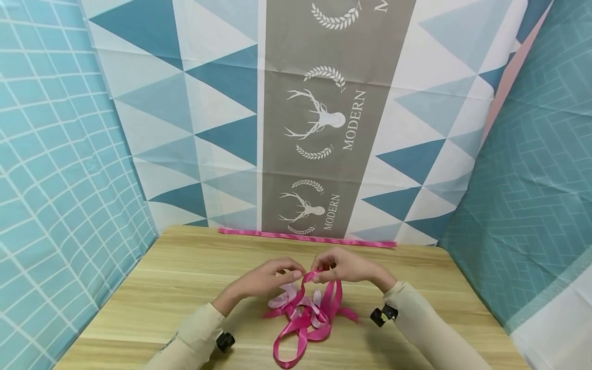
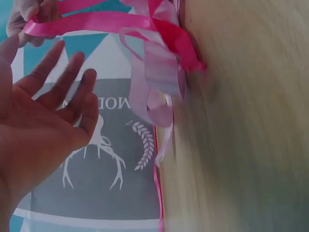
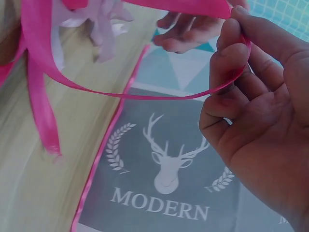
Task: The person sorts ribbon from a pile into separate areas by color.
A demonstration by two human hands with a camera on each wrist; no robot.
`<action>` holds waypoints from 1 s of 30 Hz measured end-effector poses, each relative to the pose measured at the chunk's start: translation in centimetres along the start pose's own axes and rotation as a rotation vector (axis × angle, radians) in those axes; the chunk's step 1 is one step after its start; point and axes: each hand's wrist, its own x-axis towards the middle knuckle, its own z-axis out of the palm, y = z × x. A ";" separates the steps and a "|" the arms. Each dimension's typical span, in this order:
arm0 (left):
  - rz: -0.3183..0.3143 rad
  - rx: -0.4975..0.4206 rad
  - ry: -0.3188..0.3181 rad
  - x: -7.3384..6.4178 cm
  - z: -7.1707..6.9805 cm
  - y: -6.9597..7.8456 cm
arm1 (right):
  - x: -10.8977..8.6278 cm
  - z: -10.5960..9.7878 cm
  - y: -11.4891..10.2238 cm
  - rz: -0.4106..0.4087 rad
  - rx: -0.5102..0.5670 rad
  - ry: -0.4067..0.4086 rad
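A pile of ribbon lies mid-table, made of hot pink ribbon [image 1: 299, 324] and pale pink ribbon [image 1: 316, 306]. My right hand [image 1: 344, 264] pinches a raised stretch of the hot pink ribbon between thumb and forefinger. From that pinch a strand runs down to the pile, and in the right wrist view another curves across the curled fingers [image 3: 229, 60]. Beside it on the left, my left hand [image 1: 270, 277] hovers over the pile. Its fingers [image 2: 60, 79] are relaxed and a little bent, with nothing between them in the left wrist view.
Along the back edge of the wooden table [image 1: 185, 288] lies a long strip of pink ribbon [image 1: 305, 237]. A patterned cloth [image 1: 222, 128] hangs directly behind it. Blue cloths hang at the left [image 1: 55, 154] and right sides. Each wrist wears a small black device.
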 end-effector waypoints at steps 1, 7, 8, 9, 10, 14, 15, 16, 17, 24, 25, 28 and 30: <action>0.002 -0.022 -0.004 0.0 0.1 0.1 | -0.1 0.0 -0.2 0.003 0.005 -0.001; -0.012 -0.156 -0.027 -0.1 0.0 0.5 | -0.5 -0.1 -1.3 -0.007 0.053 0.007; -0.015 -0.183 -0.038 -0.2 0.0 0.6 | -0.6 -0.1 -1.4 -0.007 0.057 0.009; -0.016 -0.209 -0.049 -0.2 0.0 0.7 | -0.7 -0.1 -1.5 -0.010 0.060 0.010; -0.016 -0.229 -0.059 -0.3 0.0 0.8 | -0.7 -0.1 -1.4 -0.010 0.060 0.013; -0.009 -0.245 -0.085 -0.4 -0.1 1.0 | -0.8 -0.3 -1.3 -0.011 0.058 0.029; -0.006 -0.233 -0.085 -0.4 -0.2 1.0 | -0.9 -0.5 -1.3 -0.012 0.057 0.036; -0.005 -0.217 -0.085 -0.4 -0.3 1.0 | -1.0 -0.6 -1.2 -0.011 0.057 0.044; -0.004 -0.206 -0.086 -0.5 -0.4 1.0 | -1.1 -0.8 -1.2 -0.008 0.056 0.053; -0.013 -0.124 -0.089 -1.2 -1.6 0.9 | -2.2 -1.9 -0.7 0.037 0.080 0.124; -0.016 -0.109 -0.089 -1.3 -1.9 0.9 | -2.4 -2.0 -0.7 0.042 0.084 0.135; -0.022 -0.049 -0.085 -1.3 -2.7 1.1 | -3.1 -2.5 -0.4 0.056 0.090 0.164; -0.025 -0.017 -0.090 -1.3 -3.3 1.4 | -3.7 -2.8 -0.4 0.077 0.099 0.181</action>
